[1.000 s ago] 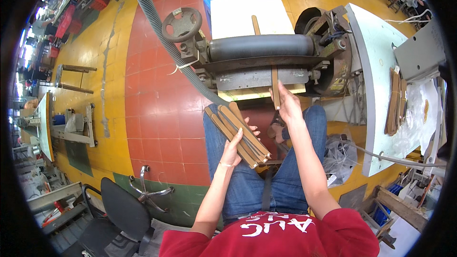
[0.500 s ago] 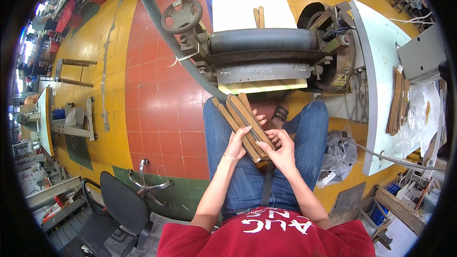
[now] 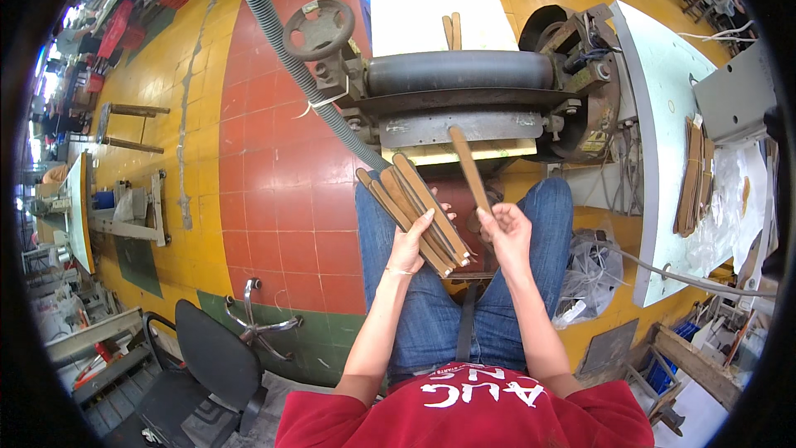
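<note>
A: Head view: what are things made of?
B: Flat, narrow brown strips [image 3: 414, 214], rounded at the far end and pale-tipped at the near end, form a loose, slightly fanned stack. Ahead is a smooth, dark grey roller [image 3: 460, 72], a long cylinder, with a dull, scuffed metal plate [image 3: 481, 129] in front of it. A ribbed grey hose [image 3: 259, 8] runs down beside a round, worn handwheel [image 3: 318, 29].
A: And beyond the roller?
B: A flat white sheet [image 3: 414, 12] with two more strips [image 3: 456, 31] on it. To the right, a pale table [image 3: 667, 129] bears a bundle [image 3: 691, 178] of brown strips beside crumpled clear plastic [image 3: 730, 216].
A: How are the hands?
B: The left hand [image 3: 408, 242] is closed round the stack, thumb across its top, over the left leg. The right hand [image 3: 507, 234] pinches a single strip [image 3: 470, 168] near its lower end.
A: Where does that strip point?
B: Forward and slightly left, its rounded tip over the plate; I can't tell whether they touch.
</note>
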A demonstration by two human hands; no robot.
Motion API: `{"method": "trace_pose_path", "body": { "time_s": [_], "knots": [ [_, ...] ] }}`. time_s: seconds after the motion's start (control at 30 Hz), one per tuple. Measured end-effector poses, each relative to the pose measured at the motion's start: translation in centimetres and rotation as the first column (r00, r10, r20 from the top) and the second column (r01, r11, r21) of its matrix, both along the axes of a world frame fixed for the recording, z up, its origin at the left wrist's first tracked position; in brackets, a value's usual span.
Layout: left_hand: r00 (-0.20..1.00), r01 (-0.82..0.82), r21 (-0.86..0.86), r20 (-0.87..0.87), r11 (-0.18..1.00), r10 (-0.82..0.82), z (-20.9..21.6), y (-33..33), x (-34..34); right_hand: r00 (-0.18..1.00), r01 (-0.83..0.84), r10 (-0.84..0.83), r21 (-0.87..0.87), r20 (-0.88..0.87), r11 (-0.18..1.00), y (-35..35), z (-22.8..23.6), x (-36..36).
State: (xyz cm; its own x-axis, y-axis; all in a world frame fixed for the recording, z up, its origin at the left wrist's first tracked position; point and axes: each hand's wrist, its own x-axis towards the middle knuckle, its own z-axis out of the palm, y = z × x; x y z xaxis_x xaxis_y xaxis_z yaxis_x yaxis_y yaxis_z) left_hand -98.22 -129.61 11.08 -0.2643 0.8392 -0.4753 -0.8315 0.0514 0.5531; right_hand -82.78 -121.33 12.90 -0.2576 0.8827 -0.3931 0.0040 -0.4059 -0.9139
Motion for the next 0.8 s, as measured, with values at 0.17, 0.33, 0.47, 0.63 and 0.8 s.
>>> {"method": "trace_pose_path", "body": {
  "time_s": [0.17, 0.33, 0.47, 0.63, 0.8],
  "knots": [
    [1.0, -0.003, 0.009, 0.028, 1.0, 0.003, 0.0, -0.5, -0.2, 0.991, 0.075, -0.104, -0.301, -0.079, 0.951, 4.0, -2.9, -1.3],
    [0.996, 0.001, 0.018, 0.086, 1.0, -0.002, 0.0, -0.8, 0.2, 0.948, 0.21, -0.258, -0.242, -0.185, 0.947, 8.0, -4.9, -4.6],
    [0.997, -0.012, 0.047, 0.081, 0.999, 0.008, -0.1, -0.5, 0.3, 0.989, 0.142, -0.147, -0.162, -0.016, 0.976, 4.7, -4.0, -3.8],
    [0.996, -0.026, -0.089, -0.084, 0.996, 0.018, -0.6, 0.4, 0.2, 0.91, -0.355, 0.304, 0.152, 0.283, 0.922, -1.9, -1.0, 0.1],
    [0.994, -0.047, -0.067, -0.1, 0.997, 0.04, -0.3, 0.9, 0.6, 0.919, -0.26, 0.189, 0.171, 0.347, 0.95, -1.6, 0.1, 0.0]
  ]
}}
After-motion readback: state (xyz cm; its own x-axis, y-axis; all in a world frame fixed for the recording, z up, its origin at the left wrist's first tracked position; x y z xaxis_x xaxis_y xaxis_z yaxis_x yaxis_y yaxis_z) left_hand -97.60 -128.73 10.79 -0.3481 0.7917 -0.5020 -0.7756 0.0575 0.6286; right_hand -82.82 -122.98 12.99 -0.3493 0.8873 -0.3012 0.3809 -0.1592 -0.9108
